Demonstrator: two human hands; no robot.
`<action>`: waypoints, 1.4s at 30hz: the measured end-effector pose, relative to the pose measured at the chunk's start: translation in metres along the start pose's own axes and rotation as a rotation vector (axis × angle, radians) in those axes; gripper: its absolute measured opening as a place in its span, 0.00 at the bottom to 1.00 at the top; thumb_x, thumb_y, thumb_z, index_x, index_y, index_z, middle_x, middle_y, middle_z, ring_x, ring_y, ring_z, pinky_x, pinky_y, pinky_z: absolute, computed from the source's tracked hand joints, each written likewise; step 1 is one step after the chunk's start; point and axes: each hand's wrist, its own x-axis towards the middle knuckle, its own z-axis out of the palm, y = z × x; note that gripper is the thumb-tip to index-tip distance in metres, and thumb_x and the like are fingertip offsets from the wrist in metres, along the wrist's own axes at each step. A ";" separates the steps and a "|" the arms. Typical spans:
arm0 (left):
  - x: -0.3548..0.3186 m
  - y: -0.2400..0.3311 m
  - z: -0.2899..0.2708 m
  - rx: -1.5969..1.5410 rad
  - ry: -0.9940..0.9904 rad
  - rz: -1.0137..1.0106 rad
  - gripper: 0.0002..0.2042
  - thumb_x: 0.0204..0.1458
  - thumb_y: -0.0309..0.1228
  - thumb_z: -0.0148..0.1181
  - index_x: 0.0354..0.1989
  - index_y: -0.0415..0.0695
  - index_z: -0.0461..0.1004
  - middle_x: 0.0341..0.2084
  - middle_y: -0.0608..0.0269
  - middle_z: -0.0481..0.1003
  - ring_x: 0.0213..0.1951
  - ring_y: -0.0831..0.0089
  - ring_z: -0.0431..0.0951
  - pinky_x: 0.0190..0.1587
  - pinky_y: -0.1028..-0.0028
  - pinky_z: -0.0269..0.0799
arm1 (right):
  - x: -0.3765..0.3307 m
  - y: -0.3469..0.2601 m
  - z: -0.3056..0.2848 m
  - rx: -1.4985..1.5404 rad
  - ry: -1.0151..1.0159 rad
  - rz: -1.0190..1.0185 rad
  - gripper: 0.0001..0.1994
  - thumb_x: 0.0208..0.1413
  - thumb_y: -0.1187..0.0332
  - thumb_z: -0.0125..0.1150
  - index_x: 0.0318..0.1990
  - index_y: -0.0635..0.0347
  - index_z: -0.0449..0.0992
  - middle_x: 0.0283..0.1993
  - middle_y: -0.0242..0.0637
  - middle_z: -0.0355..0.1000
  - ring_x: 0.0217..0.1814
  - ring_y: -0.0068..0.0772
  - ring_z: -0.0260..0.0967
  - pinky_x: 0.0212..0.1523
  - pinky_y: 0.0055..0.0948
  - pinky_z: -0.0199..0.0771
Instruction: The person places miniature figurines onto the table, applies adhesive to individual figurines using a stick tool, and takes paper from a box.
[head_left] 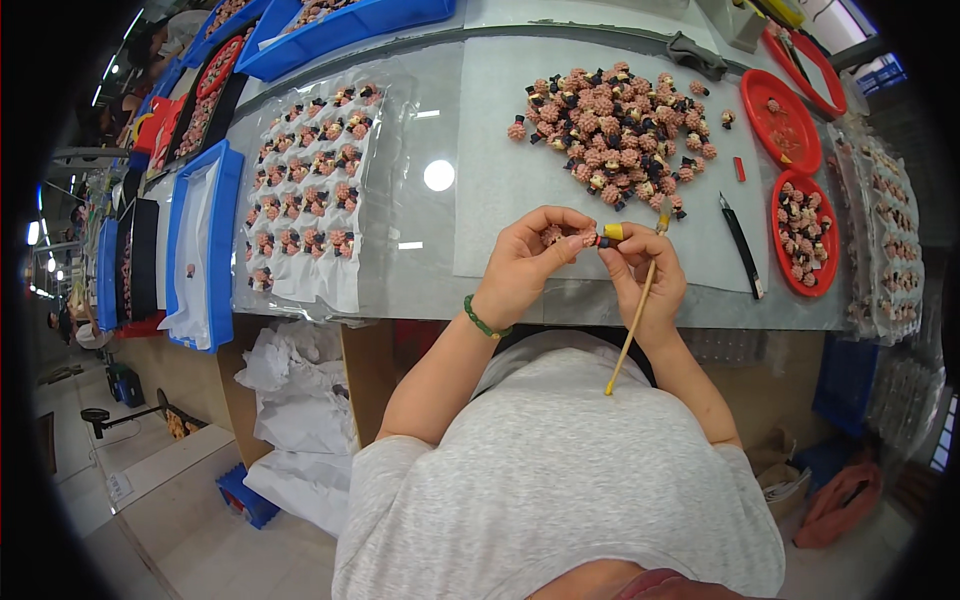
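My left hand (525, 262) is closed, pinching a small pink figurine (590, 240) with a dark end between thumb and forefinger. Another pink piece shows within its curled fingers. My right hand (652, 285) meets it from the other side, its thumb and forefinger at the figurine's dark end. A yellow cover (613, 231) wraps one right fingertip. Through the right fingers runs a thin paintbrush (640, 312), bristles away from me, handle slanting toward my shirt. Just beyond both hands, a heap of similar pink and dark figurines (615, 125) lies on a white sheet (490, 150).
At left lie a clear tray (300, 190) of figurines in rows and a blue bin (222, 250). Tweezers (740, 245), a red strip (739, 169) and two red dishes (778, 205) (750, 90) lie at right, near stacked clear trays (890, 240). Blue bins stand at the back.
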 end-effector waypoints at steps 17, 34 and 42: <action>0.000 -0.004 0.001 -0.002 0.040 -0.061 0.14 0.50 0.26 0.53 0.46 0.36 0.67 0.36 0.64 0.73 0.38 0.82 0.70 0.41 0.82 0.65 | -0.004 0.003 -0.002 0.002 -0.068 -0.043 0.12 0.46 0.84 0.55 0.36 0.63 0.62 0.43 0.45 0.64 0.43 0.28 0.66 0.44 0.22 0.68; 0.000 -0.013 -0.001 -0.051 0.070 -0.102 0.13 0.49 0.23 0.54 0.43 0.34 0.67 0.35 0.61 0.73 0.38 0.80 0.72 0.41 0.83 0.67 | -0.003 0.008 -0.004 0.016 -0.052 0.100 0.11 0.48 0.85 0.51 0.38 0.65 0.62 0.45 0.44 0.63 0.43 0.25 0.65 0.42 0.20 0.68; 0.000 -0.011 -0.004 0.053 0.074 -0.019 0.13 0.52 0.26 0.50 0.46 0.36 0.67 0.37 0.63 0.72 0.38 0.81 0.70 0.38 0.82 0.65 | 0.028 -0.020 -0.015 0.065 -0.117 0.113 0.21 0.60 0.61 0.39 0.55 0.66 0.54 0.41 0.45 0.66 0.41 0.37 0.69 0.38 0.27 0.72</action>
